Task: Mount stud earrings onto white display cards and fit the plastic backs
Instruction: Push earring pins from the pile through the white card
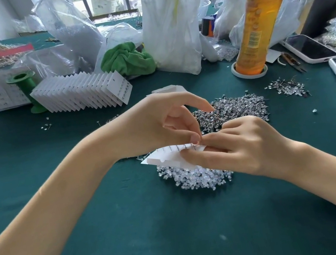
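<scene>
A: Where's the card (168, 155)?
B: Above the backs (196, 177), over the counter (136, 234); left hand (162, 124) pinches its top edge, right hand (240, 148) grips it from below.
A: Advice?
B: Hold it steady, press straight onto each post.

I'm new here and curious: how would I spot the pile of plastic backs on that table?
Find the green table, then the white card both hands hold. The pile of plastic backs lies just beneath it, clear and frosty, unlike the silvery stud heap farther back.

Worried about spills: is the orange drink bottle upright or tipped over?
Upright. The bottle stands on its base in a white ring on the table; whether it is capped cannot be seen.
</scene>
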`<control>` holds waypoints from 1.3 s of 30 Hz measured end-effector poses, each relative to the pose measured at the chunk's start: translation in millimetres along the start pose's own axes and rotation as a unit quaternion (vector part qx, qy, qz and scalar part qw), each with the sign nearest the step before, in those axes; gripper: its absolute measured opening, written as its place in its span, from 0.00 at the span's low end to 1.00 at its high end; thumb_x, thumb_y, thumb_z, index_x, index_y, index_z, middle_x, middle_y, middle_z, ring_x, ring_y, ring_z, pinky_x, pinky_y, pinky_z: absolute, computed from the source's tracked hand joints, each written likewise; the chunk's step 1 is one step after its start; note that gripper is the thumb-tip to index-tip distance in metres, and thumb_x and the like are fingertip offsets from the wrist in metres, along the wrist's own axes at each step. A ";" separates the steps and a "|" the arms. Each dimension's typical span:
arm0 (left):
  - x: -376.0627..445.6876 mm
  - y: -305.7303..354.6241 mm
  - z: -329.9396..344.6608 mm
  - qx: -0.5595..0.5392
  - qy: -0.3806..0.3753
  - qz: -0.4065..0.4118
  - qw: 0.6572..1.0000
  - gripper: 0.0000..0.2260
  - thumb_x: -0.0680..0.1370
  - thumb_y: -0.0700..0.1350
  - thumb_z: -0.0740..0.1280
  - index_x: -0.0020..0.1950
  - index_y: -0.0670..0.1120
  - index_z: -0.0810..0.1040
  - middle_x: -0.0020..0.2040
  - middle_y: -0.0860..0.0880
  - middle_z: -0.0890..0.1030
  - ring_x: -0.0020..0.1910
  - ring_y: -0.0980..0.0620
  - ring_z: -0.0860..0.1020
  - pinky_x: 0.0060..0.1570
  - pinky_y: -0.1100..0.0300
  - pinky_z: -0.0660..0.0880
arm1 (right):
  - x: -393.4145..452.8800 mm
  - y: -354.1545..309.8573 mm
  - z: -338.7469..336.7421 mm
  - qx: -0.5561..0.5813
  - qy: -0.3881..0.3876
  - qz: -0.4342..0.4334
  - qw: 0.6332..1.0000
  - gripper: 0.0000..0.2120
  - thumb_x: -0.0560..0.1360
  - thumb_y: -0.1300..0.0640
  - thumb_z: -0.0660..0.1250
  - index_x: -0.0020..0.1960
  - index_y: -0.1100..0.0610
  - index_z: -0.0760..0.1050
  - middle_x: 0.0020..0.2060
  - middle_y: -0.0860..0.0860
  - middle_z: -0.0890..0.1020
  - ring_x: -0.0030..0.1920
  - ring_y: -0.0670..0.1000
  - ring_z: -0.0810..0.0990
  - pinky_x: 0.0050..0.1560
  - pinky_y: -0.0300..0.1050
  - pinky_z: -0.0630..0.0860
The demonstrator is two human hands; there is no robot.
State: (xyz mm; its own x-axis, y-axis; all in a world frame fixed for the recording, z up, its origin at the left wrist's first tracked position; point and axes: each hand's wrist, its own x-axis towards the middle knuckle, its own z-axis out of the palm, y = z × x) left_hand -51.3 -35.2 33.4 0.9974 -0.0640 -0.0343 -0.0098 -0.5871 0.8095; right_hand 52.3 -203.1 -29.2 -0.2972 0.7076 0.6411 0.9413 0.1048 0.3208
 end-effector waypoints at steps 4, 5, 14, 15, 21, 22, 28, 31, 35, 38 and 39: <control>1.5 -4.4 -0.1 -0.012 0.006 0.013 1.000 0.20 0.72 0.36 0.72 0.62 0.47 0.76 0.42 0.48 0.84 0.42 0.50 0.83 0.51 0.60 0.77 | 2.0 -0.2 -0.1 0.010 -0.025 0.001 1.000 0.11 0.72 0.68 0.70 0.49 0.56 0.84 0.31 0.53 0.81 0.22 0.52 0.65 0.23 0.39 0.67; 1.6 -4.7 0.7 -0.008 0.008 0.014 1.000 0.20 0.72 0.35 0.72 0.61 0.48 0.77 0.42 0.49 0.84 0.42 0.51 0.83 0.52 0.59 0.78 | 1.9 0.2 -0.1 0.012 -0.031 0.004 0.999 0.11 0.72 0.69 0.70 0.49 0.56 0.84 0.32 0.53 0.82 0.21 0.52 0.65 0.24 0.39 0.66; 1.1 -7.0 5.8 0.001 0.024 0.023 0.999 0.18 0.71 0.34 0.73 0.58 0.48 0.78 0.41 0.50 0.84 0.40 0.55 0.82 0.49 0.65 0.76 | 1.6 0.5 -0.9 0.010 -0.036 0.006 0.999 0.12 0.71 0.69 0.70 0.50 0.55 0.84 0.31 0.53 0.81 0.21 0.52 0.64 0.22 0.41 0.68; 1.1 -7.1 6.1 0.000 0.023 0.025 0.999 0.17 0.71 0.34 0.73 0.58 0.48 0.78 0.40 0.51 0.84 0.40 0.55 0.82 0.49 0.66 0.76 | 1.8 0.4 -1.1 0.006 -0.038 0.004 0.999 0.13 0.71 0.69 0.70 0.50 0.55 0.84 0.30 0.53 0.81 0.22 0.52 0.63 0.22 0.40 0.68; 1.0 -9.3 6.8 0.006 0.021 0.040 0.999 0.16 0.72 0.34 0.72 0.57 0.48 0.79 0.41 0.50 0.84 0.41 0.55 0.82 0.50 0.64 0.77 | 1.5 0.7 -0.2 -0.005 -0.037 -0.003 0.999 0.14 0.70 0.69 0.70 0.50 0.54 0.84 0.31 0.53 0.81 0.22 0.52 0.64 0.23 0.40 0.68; 1.2 -9.8 7.1 0.006 0.021 0.040 0.999 0.16 0.72 0.34 0.72 0.56 0.48 0.79 0.41 0.50 0.84 0.41 0.55 0.82 0.50 0.64 0.76 | 1.3 0.6 0.0 -0.007 -0.036 -0.003 0.999 0.14 0.71 0.69 0.70 0.50 0.54 0.84 0.31 0.53 0.81 0.22 0.52 0.65 0.23 0.41 0.69; 1.6 -11.6 7.7 0.009 0.019 0.043 0.999 0.15 0.71 0.34 0.72 0.54 0.48 0.79 0.42 0.51 0.84 0.41 0.56 0.82 0.49 0.67 0.75 | 1.7 0.7 0.8 -0.007 -0.033 -0.002 0.999 0.13 0.71 0.68 0.70 0.49 0.54 0.84 0.31 0.52 0.82 0.22 0.51 0.65 0.23 0.40 0.69; 2.2 -12.6 7.7 0.012 0.015 0.044 0.999 0.15 0.71 0.32 0.71 0.53 0.47 0.79 0.41 0.51 0.84 0.41 0.56 0.82 0.47 0.69 0.74 | 1.9 0.1 0.4 -0.010 -0.035 -0.001 0.999 0.12 0.72 0.68 0.69 0.49 0.53 0.84 0.30 0.52 0.82 0.23 0.51 0.63 0.23 0.40 0.68; 2.4 -12.8 6.1 0.016 0.014 0.050 0.999 0.14 0.71 0.32 0.71 0.52 0.47 0.80 0.40 0.52 0.84 0.41 0.56 0.82 0.48 0.68 0.74 | 1.3 1.0 -1.5 -0.016 -0.032 -0.006 0.999 0.12 0.75 0.67 0.67 0.50 0.53 0.84 0.30 0.52 0.81 0.22 0.52 0.63 0.23 0.40 0.67; 2.5 -12.5 5.8 0.022 0.009 0.048 0.999 0.13 0.71 0.32 0.72 0.52 0.46 0.79 0.40 0.51 0.84 0.41 0.55 0.82 0.48 0.67 0.75 | 1.2 2.1 -1.9 -0.028 -0.035 -0.016 0.999 0.13 0.75 0.67 0.67 0.52 0.53 0.83 0.29 0.52 0.80 0.22 0.52 0.62 0.24 0.40 0.66; 2.6 -12.1 5.9 0.024 0.008 0.048 0.999 0.13 0.71 0.31 0.72 0.51 0.45 0.79 0.40 0.51 0.84 0.41 0.55 0.82 0.48 0.67 0.75 | 1.1 2.3 -1.7 -0.031 -0.036 -0.019 0.999 0.13 0.75 0.67 0.67 0.53 0.53 0.83 0.29 0.52 0.79 0.22 0.53 0.62 0.24 0.40 0.66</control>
State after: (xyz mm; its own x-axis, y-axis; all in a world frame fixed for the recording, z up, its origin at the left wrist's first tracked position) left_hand -49.1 -32.9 20.0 0.9926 -0.1101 0.0517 -0.1090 -0.6164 0.7799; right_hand 53.9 -203.2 -26.6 -0.3187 0.7524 0.5765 0.9172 0.0912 0.3879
